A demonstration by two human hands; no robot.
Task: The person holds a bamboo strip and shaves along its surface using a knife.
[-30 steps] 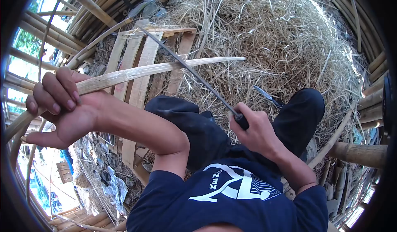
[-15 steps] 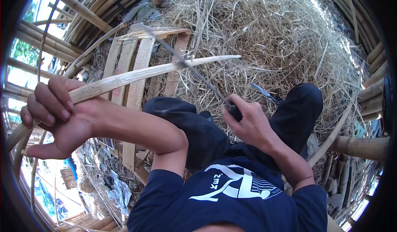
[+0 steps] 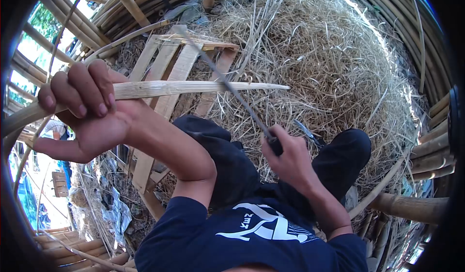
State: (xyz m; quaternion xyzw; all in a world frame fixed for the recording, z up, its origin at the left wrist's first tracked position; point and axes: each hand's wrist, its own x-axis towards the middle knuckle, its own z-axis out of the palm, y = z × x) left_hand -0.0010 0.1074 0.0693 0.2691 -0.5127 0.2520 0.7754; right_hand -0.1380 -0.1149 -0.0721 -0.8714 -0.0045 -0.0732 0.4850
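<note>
A long pale bamboo strip runs from the left edge to a tapered tip over the shavings. My left hand has its fingers curled over the strip, with the thumb stretched out to the side. In my right hand is the dark handle of a long-bladed knife. Its blade slants up and left and crosses the strip near the tapered end; the far end of the blade is blurred. A small curl of shaving stands on the strip just right of the blade.
A wooden slatted pallet lies beyond my left arm. Bamboo shavings are heaped ahead. A second knife lies beside my right knee. Bamboo poles stick in from the right, and bamboo-pole walls surround the place.
The view has shifted. The strip now lies more level, its tip lower in view, and my left hand sits higher and further right. The blade still crosses the strip.
</note>
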